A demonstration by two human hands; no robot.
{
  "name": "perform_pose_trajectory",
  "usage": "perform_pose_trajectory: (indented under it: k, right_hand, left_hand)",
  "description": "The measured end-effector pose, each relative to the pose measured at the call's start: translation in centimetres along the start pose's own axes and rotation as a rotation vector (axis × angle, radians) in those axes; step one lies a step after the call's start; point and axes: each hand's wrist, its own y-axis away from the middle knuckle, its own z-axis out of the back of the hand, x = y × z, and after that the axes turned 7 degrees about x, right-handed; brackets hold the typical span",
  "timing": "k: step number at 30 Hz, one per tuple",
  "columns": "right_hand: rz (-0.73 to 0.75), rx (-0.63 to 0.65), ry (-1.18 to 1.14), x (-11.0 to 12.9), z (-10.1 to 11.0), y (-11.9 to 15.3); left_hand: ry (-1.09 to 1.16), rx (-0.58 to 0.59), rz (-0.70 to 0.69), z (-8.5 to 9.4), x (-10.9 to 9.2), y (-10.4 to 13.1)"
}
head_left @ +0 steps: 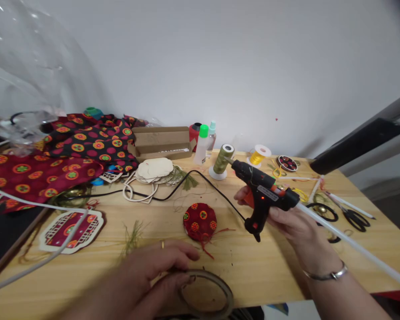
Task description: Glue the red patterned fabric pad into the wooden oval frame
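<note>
My right hand [291,224] is wrapped round the handle of a black hot glue gun [255,175], held up over the table with its nozzle pointing left. A red light glows on the gun, and a long white glue stick [349,249] sticks out of its back. My left hand [153,271] pinches a flat greyish ring [228,289] at the table's front edge, thumb on its left rim. Between the hands lies a round dark-red patterned fabric piece [200,221] with red thread ends.
Patterned cloth [86,142], an open cardboard box [163,142] and pale cut-outs [155,169] lie at the back left. A green-capped bottle [202,146] and thread spools [220,162] stand along the wall. Scissors [355,218] lie right. The gun's black cord [173,189] crosses the table.
</note>
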Motion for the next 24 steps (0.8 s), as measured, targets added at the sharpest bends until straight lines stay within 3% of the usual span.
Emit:
perform_pose_trajectory:
  k: [1, 3, 6, 8, 11, 14, 16, 18, 21, 24]
  right_hand:
    - [0.001, 0.033, -0.040, 0.0, -0.4, -0.2]
    - [-0.002, 0.113, -0.136, -0.5, -0.8, -0.6]
    - [-0.019, 0.165, -0.258, -1.7, -0.8, -1.3]
    - [-0.008, 0.166, -0.315, -2.2, -0.7, -1.5]
    - [0.031, 0.147, -0.417, -2.7, -0.5, -1.6]
    - [0.029, 0.125, -0.495, -3.3, -0.4, -1.4]
    - [0.031, 0.125, -0.513, -3.6, -0.4, -1.2]
    - [0.044, 0.134, -0.515, -3.8, -0.5, -1.0]
    - [0.056, 0.152, -0.504, -3.9, -0.5, -1.0]
    - [0.062, 0.161, -0.502, -4.1, -0.4, -1.0]
  left_hand:
    - [-0.016, 0.058, -0.008, -0.2, -0.2, -0.5]
    - [-0.059, 0.018, -0.015, -0.3, -0.1, -1.2]
    - [-0.141, -0.183, -0.020, 0.6, 1.1, -1.2]
    - [-0.224, -0.379, 0.003, 1.8, 2.0, -1.0]
    - [-0.326, -0.449, 0.059, 3.4, 2.9, -1.0]
    - [-0.517, -0.548, 0.046, 3.9, 3.9, -1.7]
    - [-0.732, -0.590, -0.075, 3.2, 4.6, -2.4]
    - [-0.881, -0.541, -0.248, 1.8, 4.8, -3.3]
    - [-0.861, -0.508, -0.516, -1.2, 4.1, -4.6]
    - [-0.789, -0.478, -0.445, -3.6, 3.0, -5.9]
